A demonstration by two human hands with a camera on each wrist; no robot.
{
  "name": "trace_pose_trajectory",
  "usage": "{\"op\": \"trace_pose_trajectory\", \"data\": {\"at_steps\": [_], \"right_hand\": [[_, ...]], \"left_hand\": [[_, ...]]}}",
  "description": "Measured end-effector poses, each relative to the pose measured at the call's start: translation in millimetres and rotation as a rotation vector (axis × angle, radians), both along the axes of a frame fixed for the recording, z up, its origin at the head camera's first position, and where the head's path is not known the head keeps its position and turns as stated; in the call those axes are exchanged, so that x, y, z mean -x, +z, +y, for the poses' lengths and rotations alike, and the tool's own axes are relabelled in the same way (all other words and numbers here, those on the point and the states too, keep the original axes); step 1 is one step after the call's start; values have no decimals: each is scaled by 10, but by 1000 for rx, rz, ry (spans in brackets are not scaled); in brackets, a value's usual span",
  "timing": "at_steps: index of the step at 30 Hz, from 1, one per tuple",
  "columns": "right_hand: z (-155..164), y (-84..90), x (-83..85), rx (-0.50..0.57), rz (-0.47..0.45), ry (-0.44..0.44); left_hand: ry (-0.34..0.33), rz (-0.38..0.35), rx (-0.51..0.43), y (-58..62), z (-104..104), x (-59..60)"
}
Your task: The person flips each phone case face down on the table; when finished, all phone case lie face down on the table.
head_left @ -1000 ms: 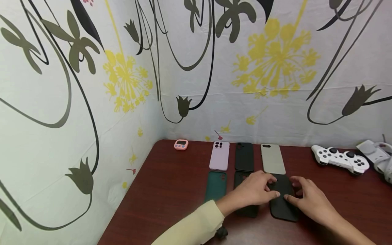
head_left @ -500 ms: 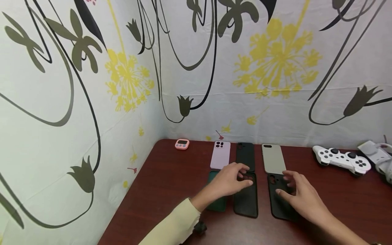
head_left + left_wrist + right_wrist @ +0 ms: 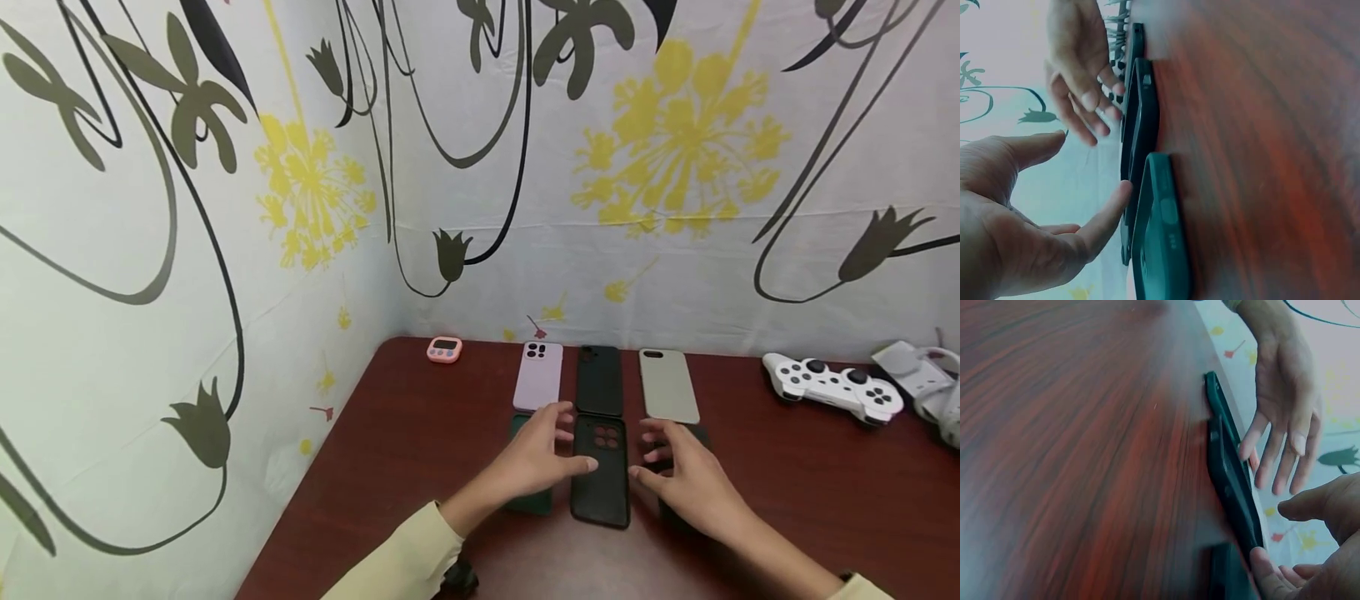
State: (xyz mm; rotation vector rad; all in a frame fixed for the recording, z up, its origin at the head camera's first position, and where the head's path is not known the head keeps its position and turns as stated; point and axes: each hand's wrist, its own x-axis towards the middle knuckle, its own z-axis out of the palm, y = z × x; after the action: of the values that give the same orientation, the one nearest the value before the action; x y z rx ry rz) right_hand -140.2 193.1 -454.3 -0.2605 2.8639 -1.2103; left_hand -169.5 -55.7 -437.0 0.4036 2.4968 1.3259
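Two rows of phone cases lie on the table. In the front row, a black phone case [image 3: 600, 492] with camera cutouts lies between my hands, its hollow side up. My left hand [image 3: 528, 458] hovers over the green phone case [image 3: 534, 502], partly hiding it, with thumb and fingers spread. To the right, my right hand [image 3: 690, 479] covers most of another black phone case [image 3: 672, 515]. Its fingers are loosely bent, with nothing held. In the right wrist view a fingertip [image 3: 1261, 561] appears close to the middle case's edge; contact cannot be told.
Behind lie a lilac case [image 3: 538, 379], a black case [image 3: 599, 382] and a beige case [image 3: 669, 387]. A pink timer [image 3: 444, 350] sits back left. At right are a white game controller [image 3: 832, 389] and a white plug with cable [image 3: 911, 375]. A patterned wall covering borders the table.
Both hands have shifted left, from the right black case to either side of the middle one. The cases appear to stay in place.
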Motion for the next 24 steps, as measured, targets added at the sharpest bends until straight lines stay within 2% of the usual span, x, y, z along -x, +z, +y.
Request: {"op": "trace_pose_trajectory", "data": {"at_steps": [4,9,12,18,24], "right_hand": [[-138,30,14,0,-73,7],[-213,35,25,-41,-123,37],[-222,27,45,-69,-118,46],[-235,4,79,-76,-111,57],[-240,-18,94,-116,-81,72]], "left_hand": [[-6,-32,-3,-6,8,-41],[-26,9,160,-35,39,-77],[-53,54,251,-53,62,-75],[-113,118,325,-78,79,-33],[-122,184,436,-96,114,-22]]}}
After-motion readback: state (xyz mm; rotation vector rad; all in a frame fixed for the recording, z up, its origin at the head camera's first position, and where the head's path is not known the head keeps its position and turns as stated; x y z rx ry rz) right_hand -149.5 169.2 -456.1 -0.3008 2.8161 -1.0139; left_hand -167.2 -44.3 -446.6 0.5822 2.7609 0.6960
